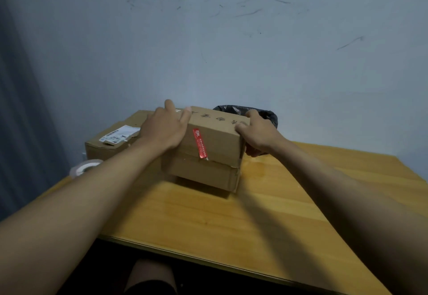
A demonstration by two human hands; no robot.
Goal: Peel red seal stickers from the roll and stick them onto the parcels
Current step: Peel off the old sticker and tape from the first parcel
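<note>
A person at a wooden table [266,204] grips a sealed cardboard parcel [208,146] w/ both hands, lifting or tilting it so one edge sits clear of the tabletop. The left hand [165,126] wraps the parcel's left end, fingers curled over the top edge; the right hand [257,132] clamps the right end, thumb on top & fingers tucked round the side. A red seal sticker [199,142] already runs down the near face, crossing the flap seam, its lower tip looking slightly lifted. That suggests the sticking step for this parcel is done & the step in hand is shifting the finished box aside, or turning it for another seal; can't tell which. To the left, a second, flatter cardboard parcel [108,148] w/ a white shipping label [119,134] lies on the table, no red seal visible on it from here. Just in front of it, a whitish roll [84,167], partly hidden behind the left forearm, is probably the sticker roll. A black bag-lined bin [268,115] stands behind the table. Next move, by my reading: set this parcel down clear of the work area, free both hands, reach for the roll, peel a fresh seal & press it across the labelled parcel's seam.
</note>
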